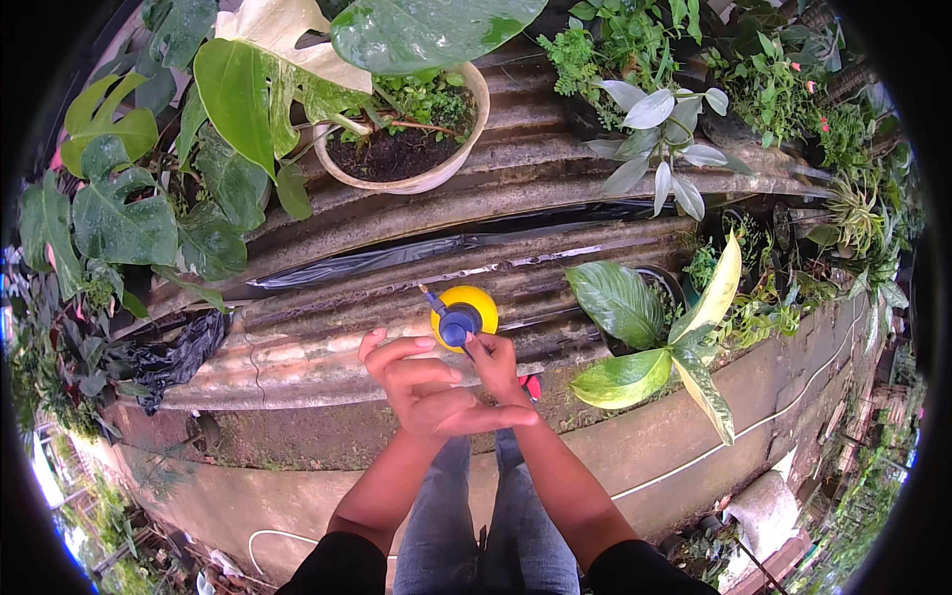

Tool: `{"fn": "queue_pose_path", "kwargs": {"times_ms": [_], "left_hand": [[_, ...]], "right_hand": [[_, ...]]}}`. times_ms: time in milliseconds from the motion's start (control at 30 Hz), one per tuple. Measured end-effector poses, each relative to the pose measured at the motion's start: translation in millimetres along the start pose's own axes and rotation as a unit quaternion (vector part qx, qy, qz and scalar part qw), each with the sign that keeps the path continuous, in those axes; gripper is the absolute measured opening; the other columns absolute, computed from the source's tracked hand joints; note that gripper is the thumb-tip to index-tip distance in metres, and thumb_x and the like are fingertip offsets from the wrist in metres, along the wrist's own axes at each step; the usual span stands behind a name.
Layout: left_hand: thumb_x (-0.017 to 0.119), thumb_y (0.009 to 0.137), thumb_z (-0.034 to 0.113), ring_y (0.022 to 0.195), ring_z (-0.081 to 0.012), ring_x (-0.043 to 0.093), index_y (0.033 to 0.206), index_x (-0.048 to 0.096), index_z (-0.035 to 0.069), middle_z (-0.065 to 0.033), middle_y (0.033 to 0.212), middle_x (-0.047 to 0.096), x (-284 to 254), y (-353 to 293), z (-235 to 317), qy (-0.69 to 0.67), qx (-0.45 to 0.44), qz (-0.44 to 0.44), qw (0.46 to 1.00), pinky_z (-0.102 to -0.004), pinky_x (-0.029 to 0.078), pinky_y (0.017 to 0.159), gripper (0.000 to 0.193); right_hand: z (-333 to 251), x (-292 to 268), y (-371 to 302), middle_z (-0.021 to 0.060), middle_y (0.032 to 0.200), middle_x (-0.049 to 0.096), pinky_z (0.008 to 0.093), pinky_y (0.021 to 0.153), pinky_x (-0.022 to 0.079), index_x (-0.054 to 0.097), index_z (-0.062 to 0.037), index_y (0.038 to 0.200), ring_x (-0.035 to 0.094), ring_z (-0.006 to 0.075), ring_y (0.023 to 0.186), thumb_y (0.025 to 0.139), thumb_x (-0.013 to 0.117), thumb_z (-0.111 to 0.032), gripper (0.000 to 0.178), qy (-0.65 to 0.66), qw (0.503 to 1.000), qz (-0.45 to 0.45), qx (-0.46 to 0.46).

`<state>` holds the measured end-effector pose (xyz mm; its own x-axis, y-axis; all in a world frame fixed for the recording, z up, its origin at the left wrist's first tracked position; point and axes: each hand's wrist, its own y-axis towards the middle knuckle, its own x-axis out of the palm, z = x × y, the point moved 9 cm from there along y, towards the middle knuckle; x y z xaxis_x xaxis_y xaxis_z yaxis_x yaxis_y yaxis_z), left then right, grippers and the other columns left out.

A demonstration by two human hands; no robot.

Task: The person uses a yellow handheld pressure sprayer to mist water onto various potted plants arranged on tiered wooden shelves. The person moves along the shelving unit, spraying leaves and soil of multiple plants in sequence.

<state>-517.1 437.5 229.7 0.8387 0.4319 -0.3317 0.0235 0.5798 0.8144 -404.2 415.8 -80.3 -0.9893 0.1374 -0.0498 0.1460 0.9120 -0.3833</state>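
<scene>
A yellow spray bottle [481, 301] with a dark blue spray head sits in front of me, seen from above, its nozzle pointing up and to the left. My right hand [496, 369] is closed on the spray head, thumb and fingers at its near side. Just left of it, my left hand [421, 392] is held with the palm turned up, fingers apart and loosely bent, with nothing in it. Its fingertips are close to the bottle but appear apart from it. The right hand's lower part is partly behind the left thumb.
Weathered corrugated sheets [327, 327] lie below the hands. A white pot [466, 149] with a broad-leaved plant stands at the far left; a variegated plant [635, 372] is at right. Black plastic [178, 357] lies left. A pale hose [714, 449] crosses the concrete.
</scene>
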Motion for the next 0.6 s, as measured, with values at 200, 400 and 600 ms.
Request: {"fn": "queue_pose_path", "kwargs": {"times_ms": [200, 400, 600], "left_hand": [[0.090, 0.054, 0.069, 0.100, -0.0226, 0.055, 0.074, 0.045, 0.030, 0.0081, 0.092, 0.052, -22.7, 50.4, 34.5, -0.005, 0.022, 0.006, 1.000, -0.0543, 0.030, 0.102, 0.063], [0.091, 0.050, 0.069, 0.099, -0.0223, 0.056, 0.080, 0.049, 0.032, 0.0079, 0.094, 0.054, -43.7, 92.0, 76.7, -0.024, 0.058, -0.018, 0.998, -0.0543, 0.031, 0.099, 0.064], [0.088, 0.051, 0.073, 0.099, -0.0209, 0.056, 0.080, 0.052, 0.032, 0.0078, 0.093, 0.053, -57.6, 124.7, 140.3, -0.043, 0.067, 0.001, 0.997, -0.0536, 0.032, 0.096, 0.062]], "right_hand": [[-10.9, -13.7, -12.2, -0.0048, 0.057, 0.050, 0.0274, 0.048, 0.030, 0.058, -0.0064, 0.063, 0.042, 0.0051, 0.050, 0.095, 0.070, -0.029, 0.041, 0.144, 0.985, 0.009, 0.095], [-112.2, -62.4, -117.8, -0.0021, 0.060, 0.050, 0.0257, 0.049, 0.027, 0.059, -0.0063, 0.071, 0.041, 0.0061, 0.051, 0.098, 0.065, -0.029, 0.036, 0.210, 0.976, -0.011, 0.062], [-207.5, -128.4, -207.8, 0.0042, 0.063, 0.056, 0.0267, 0.052, 0.032, 0.061, -0.0014, 0.073, 0.047, 0.0110, 0.053, 0.096, 0.065, -0.031, 0.038, 0.252, 0.967, 0.017, 0.028]]}}
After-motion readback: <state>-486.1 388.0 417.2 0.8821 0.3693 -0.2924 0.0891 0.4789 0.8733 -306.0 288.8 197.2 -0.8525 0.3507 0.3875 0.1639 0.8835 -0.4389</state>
